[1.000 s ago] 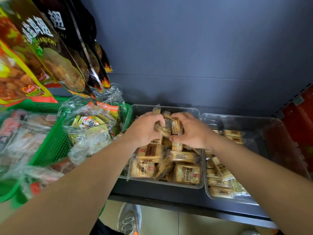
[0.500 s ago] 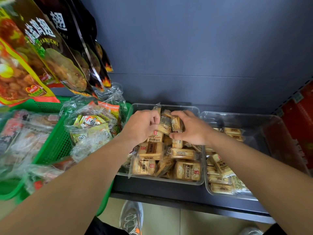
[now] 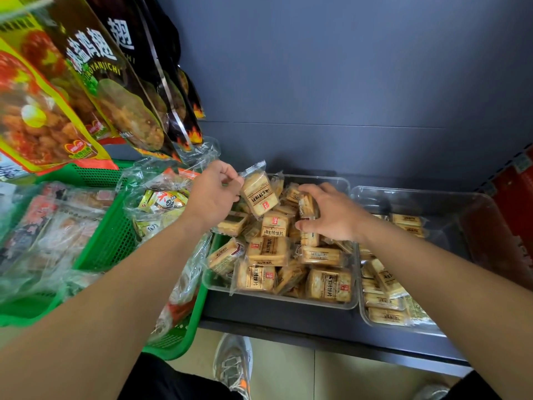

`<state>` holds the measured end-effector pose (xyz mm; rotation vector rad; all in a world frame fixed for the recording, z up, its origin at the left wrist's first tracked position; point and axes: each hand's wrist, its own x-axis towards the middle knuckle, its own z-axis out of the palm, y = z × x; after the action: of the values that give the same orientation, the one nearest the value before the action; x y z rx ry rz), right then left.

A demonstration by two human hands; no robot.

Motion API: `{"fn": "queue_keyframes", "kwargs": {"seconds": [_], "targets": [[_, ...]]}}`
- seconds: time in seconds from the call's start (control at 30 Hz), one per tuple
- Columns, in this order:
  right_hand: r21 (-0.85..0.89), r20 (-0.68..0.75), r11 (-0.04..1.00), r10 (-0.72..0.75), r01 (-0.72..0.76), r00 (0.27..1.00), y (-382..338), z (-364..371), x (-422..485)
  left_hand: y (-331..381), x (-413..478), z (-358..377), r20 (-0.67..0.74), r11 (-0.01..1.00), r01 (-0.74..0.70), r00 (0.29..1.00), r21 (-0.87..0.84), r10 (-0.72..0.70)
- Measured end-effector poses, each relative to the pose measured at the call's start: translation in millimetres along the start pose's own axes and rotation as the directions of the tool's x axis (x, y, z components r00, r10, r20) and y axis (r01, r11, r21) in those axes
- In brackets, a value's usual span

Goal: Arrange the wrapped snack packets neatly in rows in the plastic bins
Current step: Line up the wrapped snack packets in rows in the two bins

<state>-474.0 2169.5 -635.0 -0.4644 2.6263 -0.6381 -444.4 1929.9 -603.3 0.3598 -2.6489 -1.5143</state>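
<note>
Two clear plastic bins stand side by side on a dark shelf. The left bin [image 3: 282, 304] is heaped with tan wrapped cracker packets [image 3: 268, 251] lying at mixed angles. The right bin [image 3: 450, 203] holds fewer packets [image 3: 385, 307], mostly along its left side and back. My left hand [image 3: 212, 194] pinches one packet [image 3: 259, 194] by its top seal and holds it lifted above the left bin's back corner. My right hand [image 3: 331, 216] reaches over the same bin, fingers curled round an upright packet [image 3: 308, 204] in the pile.
A green mesh basket [image 3: 112, 243] of clear-bagged snacks stands left of the bins, touching the left one. Large snack bags [image 3: 86, 82] hang above it. A grey wall backs the shelf. A red unit [image 3: 516, 203] stands at the right. My shoe [image 3: 233, 368] shows below the shelf edge.
My left hand has lifted one packet up and leftward out of the pile, parting from my right hand. My right hand stayed over the pile, now gripping another packet.
</note>
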Motion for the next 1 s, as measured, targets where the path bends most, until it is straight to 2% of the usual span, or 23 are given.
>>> {"fn": "queue_keyframes", "kwargs": {"seconds": [0.1,0.2,0.27,0.33,0.4,0.47,0.6,0.67,1.0], "targets": [[-0.035,-0.017,0.999,0.002,-0.002,1.0,-2,0,-1,-5,0,-4,-0.011,0.997,0.018,1.0,0.082,-0.017],[-0.161,-0.055,0.986,-0.048,0.038,0.997,-9,-2,0,-12,-1,-13,-0.057,0.992,0.048,0.998,0.117,-0.042],[-0.237,-0.062,0.968,-0.097,0.08,0.993,-15,-1,2,-19,-2,-23,-0.106,0.989,0.113,0.989,0.097,-0.102],[-0.276,-0.052,0.954,-0.135,0.116,0.989,-21,1,6,-31,-2,-34,-0.137,0.974,0.172,0.979,0.15,-0.152],[-0.281,-0.021,0.946,-0.172,0.159,0.985,-28,4,11,-42,-3,-45,-0.124,0.953,0.25,0.965,0.17,-0.231],[-0.293,0.036,0.933,-0.207,0.209,0.978,-36,8,17,-48,-8,-52,-0.05,0.922,0.316,0.949,0.223,-0.313],[-0.355,0.173,0.895,-0.22,0.269,0.96,-45,22,21,-48,-18,-60,0.213,0.887,0.257,0.91,0.384,-0.356],[-0.379,0.176,0.885,-0.219,0.271,0.96,-45,23,24,-48,-17,-59,0.285,0.862,0.213,0.884,0.461,-0.371],[-0.305,0.062,0.904,-0.294,0.298,0.954,-62,9,60,-46,-13,-35,0.269,0.777,0.075,0.914,0.625,-0.304]]}}
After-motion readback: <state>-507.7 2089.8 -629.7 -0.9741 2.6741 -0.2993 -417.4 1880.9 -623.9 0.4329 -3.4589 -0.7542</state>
